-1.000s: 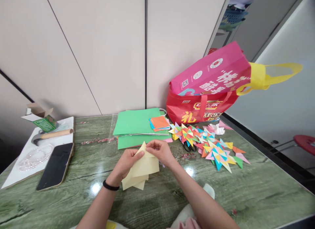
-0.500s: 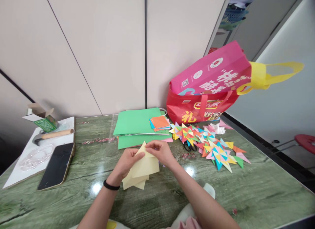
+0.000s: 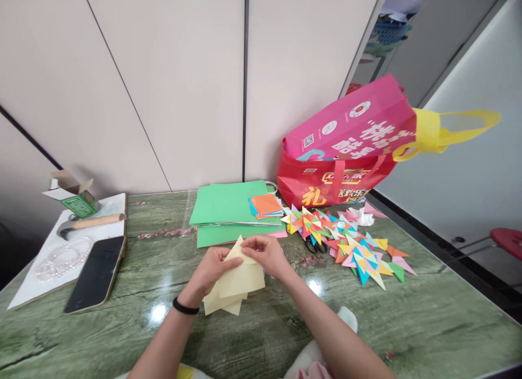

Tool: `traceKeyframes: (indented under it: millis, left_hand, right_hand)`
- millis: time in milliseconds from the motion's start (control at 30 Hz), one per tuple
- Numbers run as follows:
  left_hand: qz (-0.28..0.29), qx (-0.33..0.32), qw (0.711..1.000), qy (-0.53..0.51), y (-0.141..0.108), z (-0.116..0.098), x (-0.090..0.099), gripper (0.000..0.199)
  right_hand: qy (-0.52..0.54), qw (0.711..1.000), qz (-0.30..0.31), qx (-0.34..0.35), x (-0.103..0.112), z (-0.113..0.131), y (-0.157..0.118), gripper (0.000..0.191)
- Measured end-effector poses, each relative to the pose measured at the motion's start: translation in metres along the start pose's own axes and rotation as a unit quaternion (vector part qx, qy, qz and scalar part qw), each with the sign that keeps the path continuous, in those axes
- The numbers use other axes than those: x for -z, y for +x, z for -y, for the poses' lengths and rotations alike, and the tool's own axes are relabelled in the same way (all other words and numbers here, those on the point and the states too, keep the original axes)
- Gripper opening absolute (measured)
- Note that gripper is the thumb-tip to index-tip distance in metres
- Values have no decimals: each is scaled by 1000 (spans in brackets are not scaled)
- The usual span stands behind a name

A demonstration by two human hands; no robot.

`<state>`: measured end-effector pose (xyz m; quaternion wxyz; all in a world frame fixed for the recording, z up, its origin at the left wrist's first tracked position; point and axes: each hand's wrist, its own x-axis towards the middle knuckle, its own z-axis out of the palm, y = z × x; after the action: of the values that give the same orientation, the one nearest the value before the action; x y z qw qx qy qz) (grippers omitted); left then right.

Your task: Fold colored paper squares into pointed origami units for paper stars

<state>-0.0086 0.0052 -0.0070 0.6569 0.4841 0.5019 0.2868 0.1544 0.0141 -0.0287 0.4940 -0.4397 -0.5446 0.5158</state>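
Observation:
A pale yellow sheet of paper, its top folded to a point, is held up between both hands. My left hand pinches its left edge, thumb lying across the front. At the upper right of the same sheet, my right hand has its thumb and fingers closed on the fold. Below lie more pale yellow sheets, fanned unevenly on the table and partly covered by the held one. Just behind the hands are green paper sheets with a small stack of orange and blue squares on top.
Folded coloured paper stars lie at right, with black-handled scissors partly under them. Red and pink bags stand behind. At left, a phone, a hammer, clear beads and an opened box rest on or beside a white board.
Hands and folded sheet keep nearly the same pose. The whole view has shifted slightly, so everything sits a little lower and to the right.

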Motion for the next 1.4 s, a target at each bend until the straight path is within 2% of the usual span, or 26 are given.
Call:
traceKeyframes:
  millis: [133, 300, 500, 633, 900, 1100, 1267, 1400]
  left_hand:
    - [12, -4, 1000, 10, -1, -1, -1, 35]
    - [14, -5, 998, 57, -1, 0, -1, 36]
    - [4, -11, 997, 76, 2, 3, -1, 35]
    - [18, -9, 997, 78, 2, 4, -4, 37]
    - [46, -16, 994, 98, -2, 1, -6, 32]
    - [13, -10, 998, 60, 3, 5, -4, 36]
    - [-21, -22, 999, 18, 5, 4, 1, 38]
    - [-26, -23, 999, -6, 4, 1, 3, 41]
  right_hand:
    - [44, 998, 8, -43, -1, 3, -1, 28]
    - [72, 993, 25, -93, -1, 6, -2, 31]
    - [34, 997, 25, -65, -3, 2, 0, 30]
    - [20, 998, 42, -44, -4, -1, 0, 26]
    - [104, 985, 45, -131, -2, -1, -1, 34]
    - [81, 989, 43, -117, -2, -3, 0, 34]
    - [58, 990, 65, -112, 5, 0, 1, 31]
    - [63, 989, 67, -116, 7, 1, 1, 26]
